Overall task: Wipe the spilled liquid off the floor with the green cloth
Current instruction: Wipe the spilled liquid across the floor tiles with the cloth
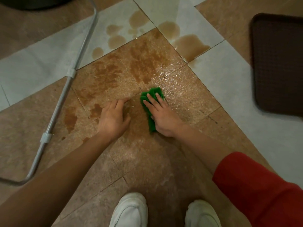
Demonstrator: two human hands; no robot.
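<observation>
Pressing 1 green cloth [153,92] down: 1 right hand [161,115].

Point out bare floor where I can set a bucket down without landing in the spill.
Bare: the pale tiles between the right hand and the dark mat, and the brown floor from the left hand back to the white shoes. Avoid ahead of the green cloth: spilled liquid spreads there toward the metal frame.

A bent silver metal tube frame [58,105] with white clips [46,137] runs down the left side. A dark brown mat [278,63] lies at the right. Two white shoes [129,210] show at the bottom edge.
</observation>
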